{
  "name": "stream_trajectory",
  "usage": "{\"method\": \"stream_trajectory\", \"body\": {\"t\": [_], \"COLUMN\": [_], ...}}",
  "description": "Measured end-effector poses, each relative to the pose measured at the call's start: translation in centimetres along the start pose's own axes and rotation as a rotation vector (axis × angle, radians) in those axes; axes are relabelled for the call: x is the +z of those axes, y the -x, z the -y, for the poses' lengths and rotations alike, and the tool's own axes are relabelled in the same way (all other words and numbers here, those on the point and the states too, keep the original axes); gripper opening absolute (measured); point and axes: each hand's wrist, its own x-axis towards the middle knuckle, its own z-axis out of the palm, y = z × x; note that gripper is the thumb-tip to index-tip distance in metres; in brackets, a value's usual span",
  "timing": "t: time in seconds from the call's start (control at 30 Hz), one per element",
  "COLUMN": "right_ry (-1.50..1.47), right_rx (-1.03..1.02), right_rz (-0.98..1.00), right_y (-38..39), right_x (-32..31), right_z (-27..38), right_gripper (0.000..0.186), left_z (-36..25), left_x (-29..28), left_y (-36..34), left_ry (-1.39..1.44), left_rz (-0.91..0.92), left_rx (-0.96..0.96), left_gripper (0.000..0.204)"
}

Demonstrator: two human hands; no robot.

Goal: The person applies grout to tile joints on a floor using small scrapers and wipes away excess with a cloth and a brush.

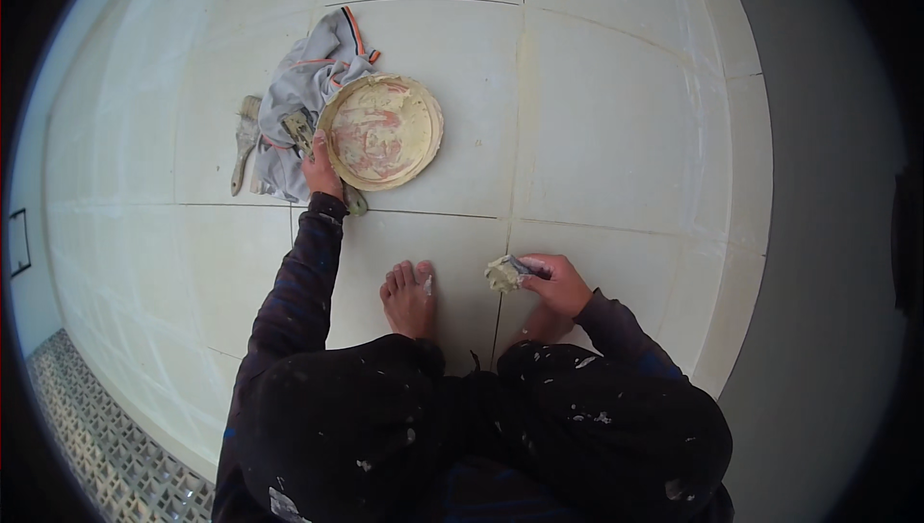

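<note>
1. Right hand [556,282] pinches a small grey tool [527,266] bearing cream paste [501,276].
2. Left hand [322,175] touches the round tub [437,138] at its left rim; cannot tell how far closed.
3. Tub sits on the floor [616,119], well inside its right edge, against a grey cloth [298,85].

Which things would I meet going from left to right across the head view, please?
Paintbrush, grey cloth, round paste-smeared tub, lump of pale paste, right hand.
</note>
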Motion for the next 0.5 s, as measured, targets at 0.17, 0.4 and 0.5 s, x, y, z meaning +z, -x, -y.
{"method": "stream_trajectory", "body": {"t": [0.17,0.4,0.5], "right_ry": [-0.433,-0.662,-0.718], "right_rx": [-0.173,-0.364,-0.272], "right_rz": [-0.117,-0.266,-0.290], "right_y": [-4.2,-5.2,-3.4], "right_x": [3.1,13.8,16.8], "right_z": [1.1,-4.3,-5.3], "right_gripper": [0.032,0.044,0.042], "left_z": [-0.8,-3.3,-0.3], "left_x": [-0.6,2.3,-2.2], "left_y": [-2.4,-0.1,2.6], "left_ry": [0.164,-0.054,-0.288], "left_rz": [0.049,0.181,0.165], "left_rx": [0.100,0.164,0.130], "left_gripper": [0.071,0.069,0.053]}}
